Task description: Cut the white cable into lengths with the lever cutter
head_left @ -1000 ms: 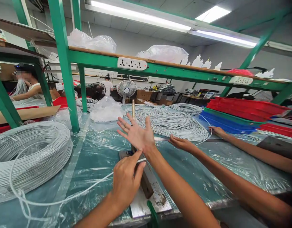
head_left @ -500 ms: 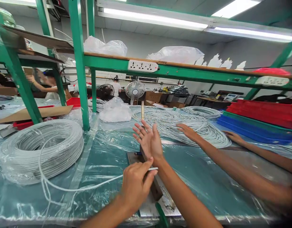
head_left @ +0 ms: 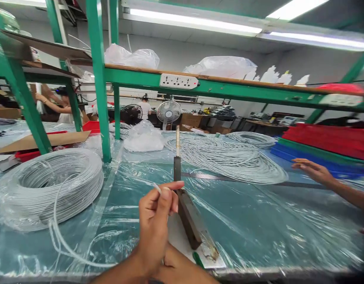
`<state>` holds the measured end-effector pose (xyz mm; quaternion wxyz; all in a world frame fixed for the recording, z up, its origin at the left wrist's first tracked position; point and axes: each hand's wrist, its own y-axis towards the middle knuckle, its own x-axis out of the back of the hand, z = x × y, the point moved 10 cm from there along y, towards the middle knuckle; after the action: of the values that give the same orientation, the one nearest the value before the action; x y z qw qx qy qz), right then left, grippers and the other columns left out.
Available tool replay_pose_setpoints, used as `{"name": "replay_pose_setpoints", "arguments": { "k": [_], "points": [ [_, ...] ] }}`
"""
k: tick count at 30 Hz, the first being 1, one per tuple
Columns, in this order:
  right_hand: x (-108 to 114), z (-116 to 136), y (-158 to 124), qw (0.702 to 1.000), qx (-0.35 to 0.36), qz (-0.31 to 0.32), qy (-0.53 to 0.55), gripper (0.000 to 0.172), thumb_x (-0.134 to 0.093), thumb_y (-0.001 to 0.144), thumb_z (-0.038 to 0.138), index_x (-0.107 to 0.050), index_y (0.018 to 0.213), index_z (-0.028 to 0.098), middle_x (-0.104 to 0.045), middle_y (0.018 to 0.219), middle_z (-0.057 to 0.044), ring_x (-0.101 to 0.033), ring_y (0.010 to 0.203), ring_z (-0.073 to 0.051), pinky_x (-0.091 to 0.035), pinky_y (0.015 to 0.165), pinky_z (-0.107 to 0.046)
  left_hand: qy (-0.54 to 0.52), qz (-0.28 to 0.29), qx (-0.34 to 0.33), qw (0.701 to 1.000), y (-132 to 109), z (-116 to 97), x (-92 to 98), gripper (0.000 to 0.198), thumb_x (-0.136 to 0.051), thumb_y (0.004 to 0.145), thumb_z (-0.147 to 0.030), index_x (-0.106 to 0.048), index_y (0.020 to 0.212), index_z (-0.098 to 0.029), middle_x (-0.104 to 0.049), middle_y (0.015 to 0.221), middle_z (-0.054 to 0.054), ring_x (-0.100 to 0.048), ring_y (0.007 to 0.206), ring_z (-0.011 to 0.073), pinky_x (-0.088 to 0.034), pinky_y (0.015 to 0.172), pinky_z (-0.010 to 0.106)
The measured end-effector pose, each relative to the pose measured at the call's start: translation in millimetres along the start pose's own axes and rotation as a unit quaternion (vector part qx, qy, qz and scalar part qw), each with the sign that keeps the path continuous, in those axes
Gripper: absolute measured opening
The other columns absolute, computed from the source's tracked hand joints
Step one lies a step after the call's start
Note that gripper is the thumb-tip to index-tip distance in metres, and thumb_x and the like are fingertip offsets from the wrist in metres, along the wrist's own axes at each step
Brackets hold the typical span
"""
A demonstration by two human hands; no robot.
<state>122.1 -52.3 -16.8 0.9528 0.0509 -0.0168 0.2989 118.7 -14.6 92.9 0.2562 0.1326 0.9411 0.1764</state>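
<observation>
My left hand is closed in a pinch around the white cable, whose short end sticks up between thumb and index finger. My right forearm crosses behind my left wrist, and the hand itself is hidden there. From the large wrapped cable coil at left, loose cable loops along the near table edge and passes behind my left forearm. Just right of my left hand stands a dark metal bar on a pale plate, with an upright taped handle at its far end.
Loops of loose cable spread over the far table. A co-worker's hand is at right, near stacked red and blue trays. A green post and a shelf with a power strip frame the table; a flat metal strip crosses it.
My left hand has moved left and turned upright with the cable. My right hand, earlier open above it, has dropped behind my left wrist. The co-worker's arms have drawn back right.
</observation>
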Motion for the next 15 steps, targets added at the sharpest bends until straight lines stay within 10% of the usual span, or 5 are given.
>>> {"name": "replay_pose_setpoints", "arguments": {
  "k": [4, 9, 15],
  "points": [
    [42, 8, -23, 0.978, 0.063, -0.136, 0.148, 0.049, -0.046, 0.085, 0.060, -0.054, 0.072, 0.014, -0.054, 0.051, 0.000, -0.047, 0.040, -0.008, -0.038, 0.044, -0.018, 0.189, 0.118, 0.003, 0.975, -2, -6, -8.5, 0.046, -0.047, 0.088, -0.046, -0.046, 0.132, -0.032, -0.062, 0.111, 0.003, -0.054, 0.100, 0.0159, -0.042, 0.087, 0.026],
    [151, 62, -130, 0.854, 0.202, -0.432, 0.208, 0.041, -0.061, 0.081, 0.046, -0.038, 0.061, 0.018, -0.037, 0.037, 0.008, -0.027, 0.032, -0.004, -0.031, 0.039, -0.014, 0.545, 0.300, -0.009, 0.783, -1, 21, 4.6, 0.041, -0.041, 0.089, -0.049, -0.057, 0.121, -0.030, -0.067, 0.107, 0.004, -0.058, 0.099, 0.0238, -0.037, 0.095, 0.043],
    [256, 64, -282, 0.691, 0.224, -0.663, 0.183, 0.032, -0.052, 0.086, 0.033, -0.038, 0.061, 0.018, -0.027, 0.041, 0.009, -0.016, 0.032, -0.005, -0.028, 0.041, -0.017, 0.707, 0.240, -0.024, 0.665, 34, 42, 84.3, 0.039, -0.042, 0.086, -0.048, -0.070, 0.098, -0.024, -0.071, 0.076, 0.005, -0.064, 0.078, 0.0276, -0.045, 0.074, 0.038]
  ]
}}
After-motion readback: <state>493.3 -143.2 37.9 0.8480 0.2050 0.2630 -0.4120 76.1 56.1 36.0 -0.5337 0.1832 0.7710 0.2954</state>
